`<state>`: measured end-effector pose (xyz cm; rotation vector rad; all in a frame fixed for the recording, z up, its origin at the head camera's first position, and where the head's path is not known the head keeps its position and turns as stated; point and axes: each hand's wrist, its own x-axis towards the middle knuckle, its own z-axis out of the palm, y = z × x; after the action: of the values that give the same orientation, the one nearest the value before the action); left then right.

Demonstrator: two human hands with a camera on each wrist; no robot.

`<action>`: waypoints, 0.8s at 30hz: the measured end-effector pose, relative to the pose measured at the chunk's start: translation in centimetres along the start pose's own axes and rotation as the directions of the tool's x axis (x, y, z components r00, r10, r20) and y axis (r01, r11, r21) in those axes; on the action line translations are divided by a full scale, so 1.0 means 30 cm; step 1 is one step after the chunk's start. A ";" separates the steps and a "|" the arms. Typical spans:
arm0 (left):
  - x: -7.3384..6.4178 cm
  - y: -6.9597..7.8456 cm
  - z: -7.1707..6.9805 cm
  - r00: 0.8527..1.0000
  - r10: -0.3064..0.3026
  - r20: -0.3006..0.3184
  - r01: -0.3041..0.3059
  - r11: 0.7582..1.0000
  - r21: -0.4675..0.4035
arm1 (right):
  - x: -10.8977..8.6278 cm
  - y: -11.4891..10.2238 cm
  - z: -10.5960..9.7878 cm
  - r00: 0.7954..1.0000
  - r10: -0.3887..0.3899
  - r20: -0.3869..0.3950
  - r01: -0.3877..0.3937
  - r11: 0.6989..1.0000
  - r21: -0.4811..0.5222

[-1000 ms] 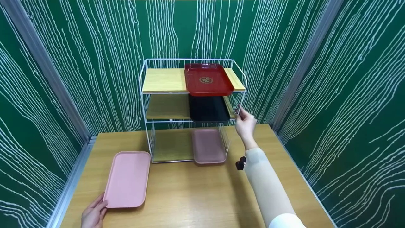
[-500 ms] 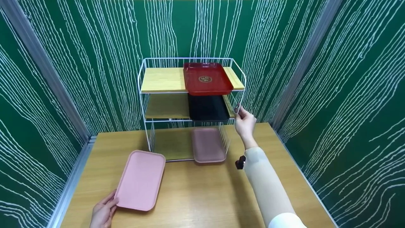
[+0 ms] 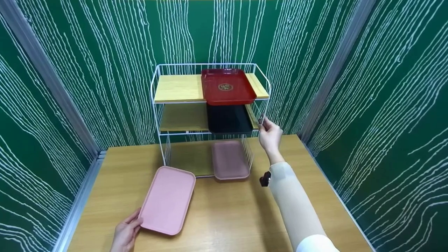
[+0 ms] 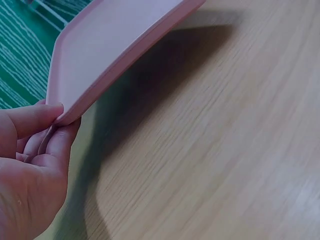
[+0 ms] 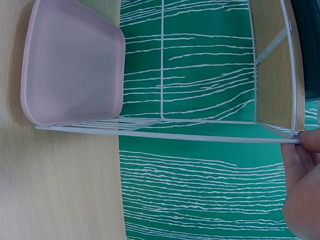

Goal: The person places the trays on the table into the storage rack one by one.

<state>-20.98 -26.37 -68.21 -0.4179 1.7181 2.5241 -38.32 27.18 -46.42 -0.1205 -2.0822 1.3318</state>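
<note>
My left hand (image 3: 125, 233) pinches the near-left corner of a pink tray (image 3: 168, 200), thumb on top and fingers beneath. In the left wrist view that tray (image 4: 110, 50) is raised off the wood and tilted, casting a shadow. With my right hand (image 3: 271, 135) I grip the right front upright of a white wire rack (image 3: 157, 115) at middle-shelf height. On the rack's right half lie a red tray (image 3: 229, 87) on top, a black tray (image 3: 229, 119) on the middle shelf and a second pink tray (image 3: 230, 160) at the bottom.
The rack stands at the back of a wooden table (image 3: 224, 217). Its wooden top shelf (image 3: 180, 87) shows bare on the left. Green walls (image 3: 105, 70) with white wavy lines enclose the table on the back and both sides.
My left hand has carried the pink tray to the right, toward the rack's front, and the tray has turned slightly clockwise. The right hand keeps its grip on the upright.
</note>
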 end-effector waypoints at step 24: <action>0.071 -0.043 0.311 1.000 0.019 -0.009 -0.019 1.000 0.014 | -0.002 -0.002 0.006 1.000 0.008 -0.001 -0.008 1.000 0.022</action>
<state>-24.52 -17.51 -66.71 -0.4155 1.7498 2.5261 -38.36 26.97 -46.44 -0.1202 -2.0677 1.3590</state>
